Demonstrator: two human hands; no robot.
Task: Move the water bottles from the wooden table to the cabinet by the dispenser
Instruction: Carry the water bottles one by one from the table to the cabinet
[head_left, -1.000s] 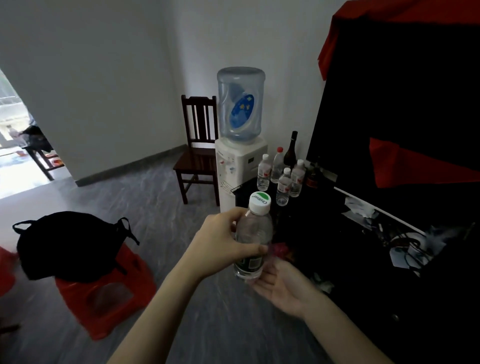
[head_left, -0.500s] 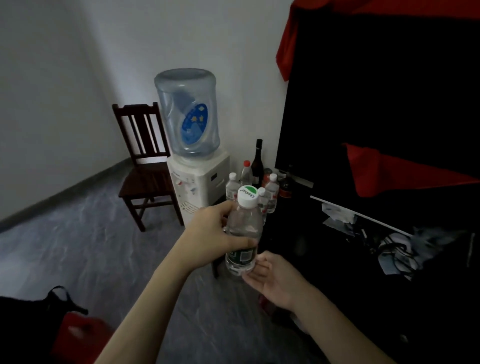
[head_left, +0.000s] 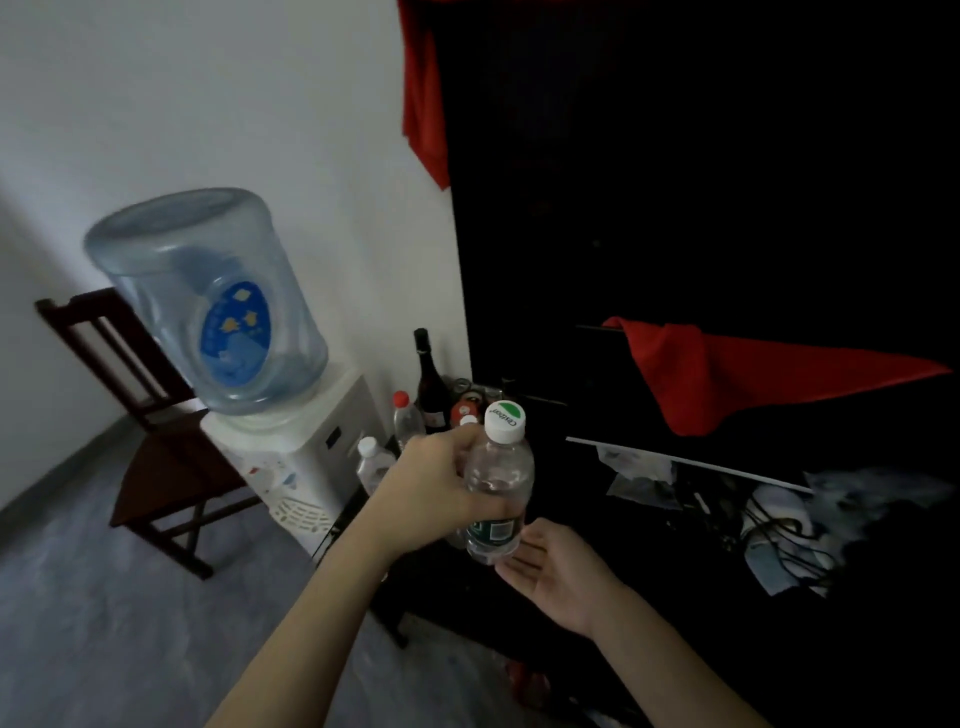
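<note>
My left hand (head_left: 431, 493) grips a clear water bottle (head_left: 498, 483) with a white and green cap, holding it upright in the air. My right hand (head_left: 556, 571) lies palm up just under the bottle's base, fingers straight. Beyond them is the dark cabinet (head_left: 587, 519), its top hard to make out in the gloom. At its far end, by the white water dispenser (head_left: 306, 467), stand other bottles: a red-capped one (head_left: 405, 421), a white-capped one (head_left: 371, 462) and a dark wine bottle (head_left: 430, 384).
A big blue jug (head_left: 208, 301) tops the dispenser. A dark wooden chair (head_left: 150, 447) stands to its left against the wall. Red cloth (head_left: 727, 379) hangs over a black screen on the right. Cables and papers (head_left: 769, 525) litter the cabinet's right part.
I have come closer to the dispenser and cabinet; both have grown larger and shifted left in view. The stool and bag have left the view. My hands keep the bottle as before.
</note>
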